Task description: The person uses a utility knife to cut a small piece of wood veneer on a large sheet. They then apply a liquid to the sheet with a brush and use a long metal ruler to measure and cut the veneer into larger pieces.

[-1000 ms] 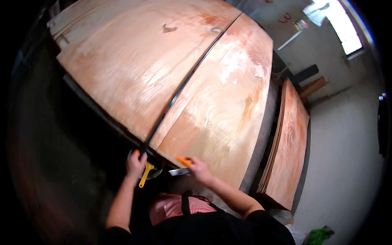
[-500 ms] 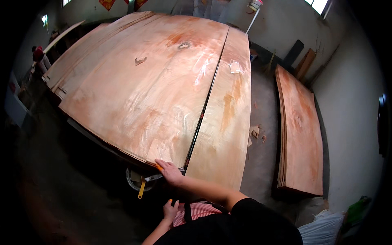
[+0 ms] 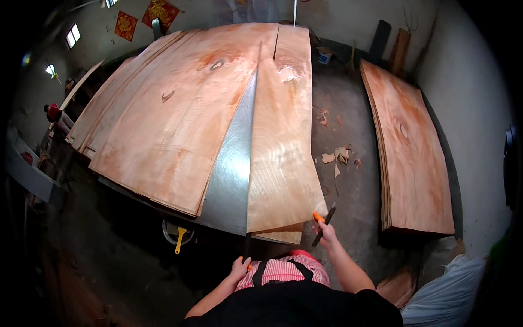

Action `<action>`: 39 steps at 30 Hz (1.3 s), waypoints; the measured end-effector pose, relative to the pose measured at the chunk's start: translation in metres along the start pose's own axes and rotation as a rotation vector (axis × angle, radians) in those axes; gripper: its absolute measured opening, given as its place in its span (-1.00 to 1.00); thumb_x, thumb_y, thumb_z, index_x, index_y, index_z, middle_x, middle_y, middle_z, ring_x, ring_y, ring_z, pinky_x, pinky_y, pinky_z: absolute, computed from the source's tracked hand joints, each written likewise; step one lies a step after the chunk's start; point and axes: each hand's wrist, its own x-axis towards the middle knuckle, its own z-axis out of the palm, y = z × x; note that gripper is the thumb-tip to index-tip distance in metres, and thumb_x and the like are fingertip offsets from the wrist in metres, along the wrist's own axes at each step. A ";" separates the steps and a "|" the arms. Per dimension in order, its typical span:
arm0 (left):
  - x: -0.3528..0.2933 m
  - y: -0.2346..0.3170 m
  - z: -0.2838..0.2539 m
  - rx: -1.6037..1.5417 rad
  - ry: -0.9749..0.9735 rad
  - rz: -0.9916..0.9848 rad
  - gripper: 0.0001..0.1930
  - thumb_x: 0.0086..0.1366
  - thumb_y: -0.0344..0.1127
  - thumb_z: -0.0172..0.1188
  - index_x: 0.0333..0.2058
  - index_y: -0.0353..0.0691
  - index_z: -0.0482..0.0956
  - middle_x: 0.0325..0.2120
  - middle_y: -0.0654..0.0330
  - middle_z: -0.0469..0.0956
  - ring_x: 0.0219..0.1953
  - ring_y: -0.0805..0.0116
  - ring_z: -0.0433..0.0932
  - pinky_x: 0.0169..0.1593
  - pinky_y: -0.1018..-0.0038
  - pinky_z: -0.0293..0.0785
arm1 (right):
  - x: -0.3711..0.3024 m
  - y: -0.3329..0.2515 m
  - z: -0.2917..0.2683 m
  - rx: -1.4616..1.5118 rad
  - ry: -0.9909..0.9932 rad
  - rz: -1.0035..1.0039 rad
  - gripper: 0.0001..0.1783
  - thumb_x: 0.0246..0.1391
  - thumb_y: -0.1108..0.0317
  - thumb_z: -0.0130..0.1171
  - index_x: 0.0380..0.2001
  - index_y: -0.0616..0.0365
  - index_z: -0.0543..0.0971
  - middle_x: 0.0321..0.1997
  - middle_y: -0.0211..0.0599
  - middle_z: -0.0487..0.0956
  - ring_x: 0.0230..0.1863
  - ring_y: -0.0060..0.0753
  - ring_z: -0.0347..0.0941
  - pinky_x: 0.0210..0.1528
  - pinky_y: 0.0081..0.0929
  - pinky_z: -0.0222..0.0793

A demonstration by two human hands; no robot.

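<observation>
My right hand [image 3: 327,235] is closed round a dark flat bar-shaped tool [image 3: 324,224], right of the near corner of a long wood veneer strip [image 3: 283,163]. An orange covering shows on a finger that reaches that corner; whether it grips the strip I cannot tell. The strip lies slanted, its near end swung away from the wide veneer sheet [image 3: 163,131]. Between them a wedge of smooth grey metal tabletop [image 3: 231,158] shows. My left hand [image 3: 239,269] is curled at the front of a pink striped apron [image 3: 267,272], with orange at its fingers; what it holds is hidden.
A tub [image 3: 166,231] with a yellow-handled brush [image 3: 179,241] stands below the table's near edge. To the right are a low stack of veneer [image 3: 403,141] and veneer scraps [image 3: 340,155] on the floor. White plastic sheeting [image 3: 447,289] lies at the lower right. Another person [image 3: 57,115] is at far left.
My right hand has moved right from the near edge of the wide sheet. The narrow strip's near end has swung right, opening the thin gap into a wedge. My left hand stays by the apron.
</observation>
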 end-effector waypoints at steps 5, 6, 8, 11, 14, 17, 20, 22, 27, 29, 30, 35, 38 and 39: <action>0.016 0.007 0.009 -0.062 0.103 -0.103 -0.77 0.13 -0.23 0.02 -0.42 -0.31 0.35 -0.74 0.23 0.37 -0.75 0.51 0.31 -0.69 0.57 0.22 | -0.038 0.037 -0.028 0.040 -0.031 0.035 -0.67 0.05 0.37 -0.10 -0.08 0.19 0.30 -0.11 -0.34 0.40 -0.11 -0.51 0.34 -0.30 -0.62 0.33; 0.017 0.014 0.009 -0.060 0.125 -0.113 -0.78 0.13 -0.23 0.01 -0.42 -0.31 0.35 -0.74 0.23 0.36 -0.76 0.51 0.29 -0.70 0.56 0.21 | -0.040 0.040 -0.026 0.013 -0.047 0.034 -0.66 0.05 0.36 -0.09 -0.08 0.18 0.30 -0.11 -0.35 0.40 -0.10 -0.51 0.34 -0.30 -0.63 0.32; 0.021 0.024 0.006 -0.051 0.159 -0.103 -0.78 0.13 -0.22 0.02 -0.42 -0.29 0.36 -0.74 0.23 0.36 -0.76 0.49 0.28 -0.70 0.53 0.20 | -0.050 0.043 -0.017 -0.046 -0.075 0.032 -0.66 0.04 0.35 -0.08 -0.08 0.17 0.31 -0.10 -0.37 0.40 -0.08 -0.53 0.32 -0.29 -0.65 0.30; 0.033 0.029 -0.008 0.009 0.143 -0.089 -0.80 0.13 -0.22 0.02 -0.46 -0.25 0.33 -0.73 0.28 0.32 -0.74 0.53 0.27 -0.68 0.61 0.21 | -0.060 0.049 -0.007 -0.169 -0.102 0.073 -0.62 0.04 0.32 -0.07 -0.05 0.16 0.30 -0.09 -0.38 0.39 -0.08 -0.59 0.31 -0.26 -0.67 0.26; 0.042 0.038 -0.018 -0.005 0.102 -0.070 -0.80 0.13 -0.22 0.02 -0.45 -0.24 0.33 -0.73 0.28 0.33 -0.74 0.53 0.28 -0.68 0.61 0.22 | -0.061 0.056 0.001 -0.312 -0.129 0.132 -0.59 0.06 0.29 -0.11 0.00 0.14 0.25 -0.08 -0.34 0.39 -0.11 -0.59 0.31 -0.25 -0.66 0.26; 0.045 0.044 -0.031 -0.133 0.010 -0.136 -0.79 0.13 -0.21 0.03 -0.46 -0.26 0.34 -0.72 0.26 0.36 -0.76 0.55 0.27 -0.69 0.62 0.21 | -0.061 0.058 0.024 -0.385 -0.140 0.159 -0.61 0.09 0.31 -0.19 0.01 0.09 0.23 -0.19 -0.24 0.44 -0.38 -0.58 0.36 -0.35 -0.65 0.29; 0.045 0.053 -0.040 -0.231 -0.135 -0.185 -0.78 0.12 -0.22 0.04 -0.44 -0.28 0.34 -0.71 0.25 0.37 -0.74 0.56 0.28 -0.67 0.64 0.23 | -0.064 0.052 0.051 -0.635 -0.168 0.217 -0.66 0.07 0.36 -0.21 -0.05 0.08 0.30 -0.40 -0.27 0.50 -0.57 -0.58 0.33 -0.46 -0.63 0.30; 0.042 0.061 -0.044 -0.267 -0.253 -0.200 -0.78 0.12 -0.23 0.04 -0.43 -0.29 0.35 -0.71 0.25 0.38 -0.72 0.56 0.30 -0.65 0.65 0.24 | -0.054 0.066 0.064 -0.852 -0.226 0.017 -0.69 0.05 0.39 -0.20 -0.11 0.11 0.36 -0.59 -0.38 0.48 -0.63 -0.62 0.32 -0.56 -0.66 0.25; 0.017 0.113 -0.042 -0.257 -0.546 -0.111 -0.73 0.12 -0.23 0.05 -0.35 -0.34 0.33 -0.54 0.18 0.44 -0.52 0.45 0.41 -0.41 0.59 0.35 | -0.061 0.062 0.148 -1.292 -0.150 -0.315 -0.56 -0.09 0.13 0.04 -0.15 0.13 0.37 -0.59 -0.32 0.48 -0.55 -0.43 0.40 -0.48 -0.48 0.30; 0.024 0.111 -0.033 -0.072 -0.675 0.146 -0.55 0.07 -0.09 0.10 -0.27 -0.42 0.30 -0.50 0.14 0.44 -0.48 0.41 0.42 -0.40 0.58 0.34 | -0.065 0.059 0.170 -1.374 -0.104 -0.288 -0.39 -0.25 -0.03 0.15 -0.19 0.20 0.37 -0.54 -0.19 0.49 -0.46 -0.24 0.44 -0.40 -0.39 0.32; 0.034 0.106 -0.032 0.325 -0.787 0.099 -0.41 0.02 0.01 0.12 -0.21 -0.44 0.26 -0.48 0.06 0.44 -0.40 0.38 0.44 -0.36 0.57 0.35 | -0.066 0.061 0.173 -1.410 -0.061 -0.294 -0.40 -0.25 -0.01 0.16 -0.21 0.21 0.37 -0.52 -0.17 0.49 -0.46 -0.22 0.44 -0.40 -0.40 0.32; 0.009 0.162 -0.011 0.432 -1.030 0.423 -0.27 0.04 0.05 0.07 0.00 -0.45 0.13 -0.37 0.03 0.46 -0.34 0.35 0.43 -0.26 0.51 0.34 | -0.058 0.061 0.116 -1.207 0.115 -0.367 -0.54 -0.28 0.26 0.12 -0.27 0.30 0.36 -0.53 -0.18 0.47 -0.51 -0.37 0.40 -0.45 -0.48 0.31; 0.023 0.151 0.002 0.272 -1.161 0.231 -0.52 0.14 -0.11 0.00 -0.06 -0.35 0.27 -0.31 0.10 0.46 -0.28 0.41 0.42 -0.19 0.56 0.31 | -0.083 0.022 0.120 -0.935 0.152 -0.061 -0.40 -0.29 0.22 0.10 -0.12 0.34 0.30 -0.45 -0.08 0.49 -0.39 -0.24 0.44 -0.34 -0.40 0.33; 0.028 0.147 0.005 0.249 -1.114 0.179 -0.57 0.15 -0.15 0.00 -0.09 -0.35 0.30 -0.29 0.12 0.46 -0.27 0.43 0.41 -0.18 0.57 0.31 | -0.074 0.031 0.098 -0.934 0.204 -0.117 -0.41 -0.29 0.21 0.10 -0.15 0.35 0.32 -0.50 -0.11 0.49 -0.45 -0.32 0.44 -0.38 -0.46 0.33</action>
